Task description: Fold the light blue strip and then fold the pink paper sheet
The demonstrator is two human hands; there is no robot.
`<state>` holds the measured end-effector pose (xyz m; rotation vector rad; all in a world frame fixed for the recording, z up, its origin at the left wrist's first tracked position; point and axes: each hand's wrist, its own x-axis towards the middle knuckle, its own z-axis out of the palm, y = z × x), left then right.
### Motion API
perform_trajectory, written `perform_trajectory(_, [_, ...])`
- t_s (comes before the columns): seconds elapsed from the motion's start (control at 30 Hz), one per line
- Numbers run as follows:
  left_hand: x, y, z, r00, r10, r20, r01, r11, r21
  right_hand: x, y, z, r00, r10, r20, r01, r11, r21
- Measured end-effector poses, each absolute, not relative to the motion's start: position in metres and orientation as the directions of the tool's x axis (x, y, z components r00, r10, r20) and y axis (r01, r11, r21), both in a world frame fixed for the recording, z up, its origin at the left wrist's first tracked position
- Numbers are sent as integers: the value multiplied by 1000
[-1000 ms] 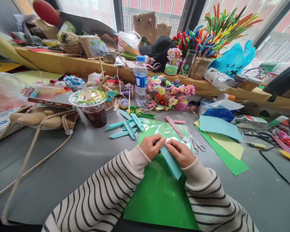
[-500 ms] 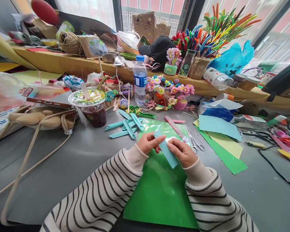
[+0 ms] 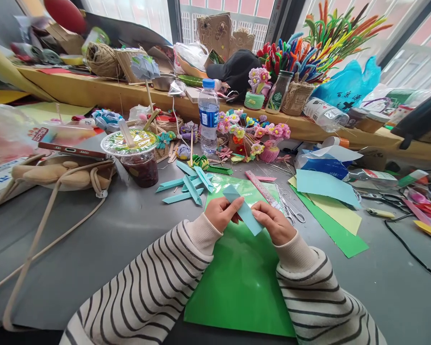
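A light blue paper strip [image 3: 249,218] slants between my hands, its far end folded to a point. My left hand [image 3: 222,212] pinches it from the left with the thumb on top. From the right, my right hand [image 3: 275,223] grips its edge near the lower end; some fingertips are hidden behind the paper. Both hands are above a glossy green sheet [image 3: 237,292] on the grey table. Several folded blue paper strips [image 3: 192,189] lie in a loose pile just beyond my left hand.
Scissors [image 3: 290,211] and a pink patterned ruler [image 3: 261,188] lie right of the green sheet's top. Blue, yellow and green papers [image 3: 326,191] overlap farther right. A lidded drink cup [image 3: 140,165] and a bag with cords [image 3: 64,175] stand left. A water bottle [image 3: 208,120] stands behind.
The blue strip has slid up through my fingers, so its folded, pointed far end now shows beyond my left thumb. Both hands stay closed on it.
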<state>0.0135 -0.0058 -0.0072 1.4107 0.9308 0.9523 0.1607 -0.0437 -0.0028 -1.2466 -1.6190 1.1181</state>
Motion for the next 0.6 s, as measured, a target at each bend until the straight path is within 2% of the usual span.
perform_trajectory(0.23, [10, -3, -4, 142, 989, 39, -4, -39, 999, 168, -45, 0, -185, 982, 45, 241, 90, -966])
perform_trajectory(0.33, [9, -1, -5, 49, 998, 44, -51, -41, 998, 176, -44, 0, -147, 989, -31, 266, 9, -964])
perform_trajectory(0.4, [9, -1, -6, 83, 996, 30, -53, -25, 998, 180, -44, 0, -69, 996, -55, 273, -34, -961])
perform_trajectory(0.5, [12, -3, -7, 237, 971, 11, 4, -12, 1000, 176, -45, 2, 23, 1000, -15, 259, -21, -966])
perform_trajectory(0.6, [14, -6, -11, 365, 931, 20, 17, -28, 999, 166, -46, 1, -29, 1000, 4, 292, 13, -956])
